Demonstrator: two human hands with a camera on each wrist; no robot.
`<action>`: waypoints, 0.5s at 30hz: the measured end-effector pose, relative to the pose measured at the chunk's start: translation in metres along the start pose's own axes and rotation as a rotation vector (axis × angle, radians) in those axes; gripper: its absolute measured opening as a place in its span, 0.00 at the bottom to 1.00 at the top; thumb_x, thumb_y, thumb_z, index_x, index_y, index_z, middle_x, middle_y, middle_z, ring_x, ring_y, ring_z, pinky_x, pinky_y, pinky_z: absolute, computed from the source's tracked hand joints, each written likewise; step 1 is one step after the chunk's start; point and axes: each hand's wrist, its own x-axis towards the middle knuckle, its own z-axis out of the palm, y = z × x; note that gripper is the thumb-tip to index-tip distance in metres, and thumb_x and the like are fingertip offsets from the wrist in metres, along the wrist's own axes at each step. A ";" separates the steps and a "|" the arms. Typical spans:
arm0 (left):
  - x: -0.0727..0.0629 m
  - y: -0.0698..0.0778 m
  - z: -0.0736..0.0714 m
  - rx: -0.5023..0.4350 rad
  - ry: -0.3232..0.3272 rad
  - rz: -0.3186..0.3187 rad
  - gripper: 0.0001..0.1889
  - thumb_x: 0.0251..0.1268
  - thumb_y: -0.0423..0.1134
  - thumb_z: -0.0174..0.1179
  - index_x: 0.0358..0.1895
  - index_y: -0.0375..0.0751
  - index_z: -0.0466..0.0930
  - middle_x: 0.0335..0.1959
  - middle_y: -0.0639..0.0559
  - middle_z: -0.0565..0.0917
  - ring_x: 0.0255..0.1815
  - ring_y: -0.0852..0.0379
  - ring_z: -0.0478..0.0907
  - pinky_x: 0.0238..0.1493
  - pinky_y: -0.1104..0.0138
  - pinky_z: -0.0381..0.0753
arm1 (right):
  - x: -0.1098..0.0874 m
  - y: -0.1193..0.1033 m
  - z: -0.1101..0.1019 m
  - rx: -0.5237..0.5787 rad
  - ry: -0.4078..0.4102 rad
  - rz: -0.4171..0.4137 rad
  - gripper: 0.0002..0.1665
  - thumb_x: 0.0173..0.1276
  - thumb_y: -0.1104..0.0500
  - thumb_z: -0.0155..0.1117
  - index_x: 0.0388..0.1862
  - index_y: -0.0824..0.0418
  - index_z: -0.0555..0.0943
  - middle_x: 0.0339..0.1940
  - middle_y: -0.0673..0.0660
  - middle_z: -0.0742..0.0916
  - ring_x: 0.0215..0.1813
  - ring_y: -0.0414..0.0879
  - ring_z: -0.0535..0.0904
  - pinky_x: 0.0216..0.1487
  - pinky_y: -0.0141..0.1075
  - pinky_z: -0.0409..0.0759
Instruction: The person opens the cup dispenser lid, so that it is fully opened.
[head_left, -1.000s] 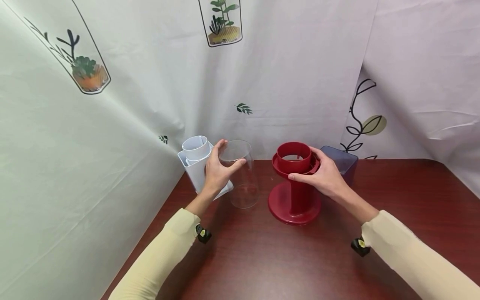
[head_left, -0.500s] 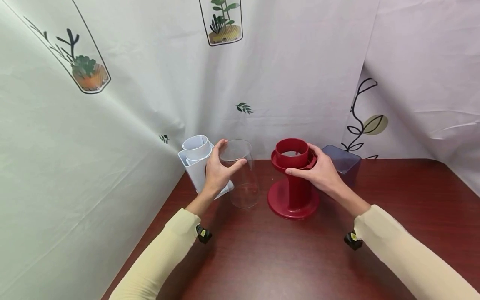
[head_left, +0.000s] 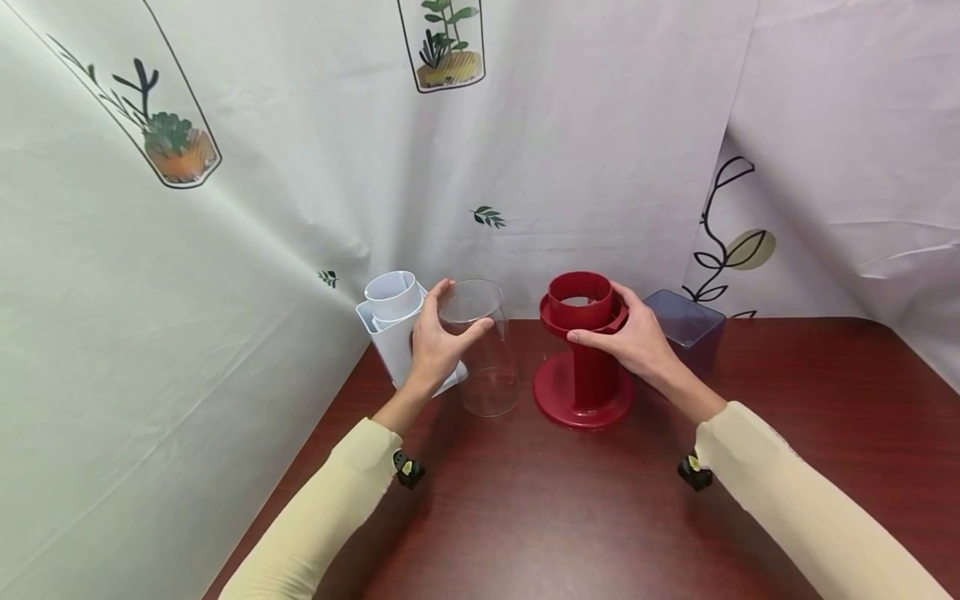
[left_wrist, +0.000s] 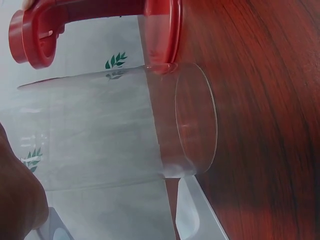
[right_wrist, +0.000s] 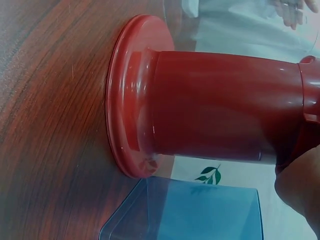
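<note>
My left hand (head_left: 435,348) grips a clear open-ended cylinder (head_left: 491,375) near its upper rim, thumb on one side and fingers on the other. The cylinder stands upright on the table, and its lower edge (left_wrist: 216,125) shows in the left wrist view. On the right, a red stand (head_left: 596,375) has a broad round base, a thick column and a ring at the top. My right hand (head_left: 643,337) holds that stand around its ring from the right side. In the right wrist view the red base (right_wrist: 142,100) sits at the tabletop.
Behind my left hand, a white stand (head_left: 392,337) of similar form leans near the left wall. A bluish see-through square container (head_left: 686,321) stands right of the red stand. Patterned white cloth (head_left: 585,167) hangs behind the dark red wooden table (head_left: 510,508).
My right hand and the red stand have shifted slightly away from me and to the left, uncovering more of the bluish container. The left hand and the cylinder have stayed in place.
</note>
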 end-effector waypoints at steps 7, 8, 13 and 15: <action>-0.002 0.000 0.003 0.000 0.016 -0.005 0.50 0.56 0.50 0.82 0.79 0.37 0.65 0.75 0.50 0.75 0.77 0.58 0.69 0.79 0.61 0.65 | 0.003 0.001 0.001 0.006 -0.019 0.002 0.60 0.65 0.50 0.81 0.86 0.59 0.56 0.75 0.63 0.75 0.69 0.59 0.75 0.60 0.55 0.85; -0.003 0.000 0.003 0.002 0.019 -0.003 0.50 0.56 0.49 0.82 0.79 0.37 0.65 0.75 0.50 0.75 0.78 0.57 0.69 0.79 0.61 0.64 | 0.004 0.001 0.001 0.005 -0.023 0.002 0.60 0.65 0.50 0.81 0.87 0.59 0.56 0.75 0.63 0.75 0.69 0.59 0.75 0.60 0.56 0.85; -0.005 0.002 0.005 0.014 0.032 -0.003 0.54 0.57 0.50 0.81 0.82 0.37 0.59 0.76 0.48 0.74 0.79 0.54 0.67 0.80 0.58 0.63 | 0.004 0.001 0.000 -0.018 -0.035 0.019 0.64 0.64 0.50 0.81 0.88 0.60 0.51 0.79 0.65 0.71 0.74 0.62 0.71 0.66 0.59 0.81; -0.006 0.003 0.004 0.025 0.028 -0.011 0.55 0.58 0.51 0.80 0.83 0.38 0.56 0.77 0.48 0.72 0.79 0.54 0.66 0.80 0.56 0.62 | 0.003 0.000 0.000 -0.029 -0.038 0.030 0.68 0.64 0.49 0.81 0.89 0.61 0.47 0.82 0.65 0.67 0.77 0.63 0.67 0.69 0.60 0.78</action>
